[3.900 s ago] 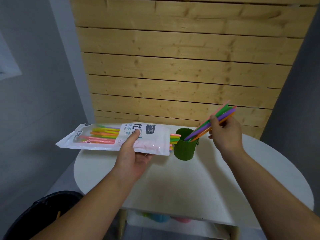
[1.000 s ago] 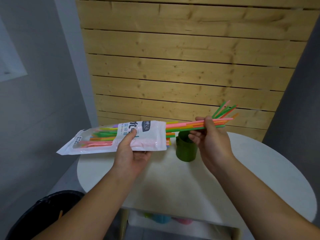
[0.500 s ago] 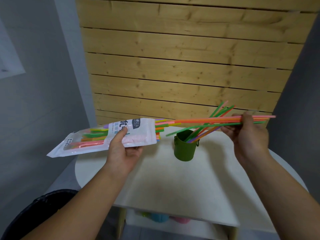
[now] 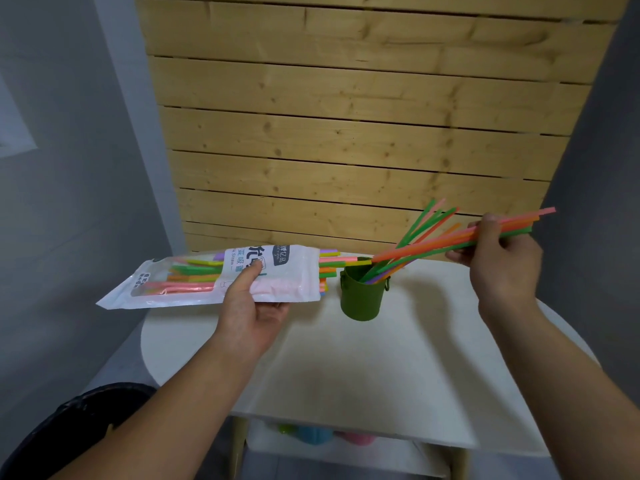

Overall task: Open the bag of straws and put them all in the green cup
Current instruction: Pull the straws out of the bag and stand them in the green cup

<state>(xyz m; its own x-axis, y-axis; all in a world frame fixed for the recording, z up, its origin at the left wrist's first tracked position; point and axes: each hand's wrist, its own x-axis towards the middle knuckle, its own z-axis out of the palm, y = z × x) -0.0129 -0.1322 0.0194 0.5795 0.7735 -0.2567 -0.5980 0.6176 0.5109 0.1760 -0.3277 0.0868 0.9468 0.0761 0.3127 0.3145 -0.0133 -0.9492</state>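
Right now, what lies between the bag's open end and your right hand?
In the head view, the green cup stands there on the table, straws leaning in it. The bunch the right hand holds slants across the gap toward it.

- The left hand (image 4: 254, 308) holds the bag of straws (image 4: 214, 277) up flat over the white table (image 4: 381, 368), thumb on top.
- Straw ends stick out of the bag's open end, next to the green cup (image 4: 362, 295).
- The right hand (image 4: 502, 261) grips a small bunch of straws (image 4: 436, 244), tilted down toward the cup.
- More straws (image 4: 420, 225) stand in the cup and lean right.
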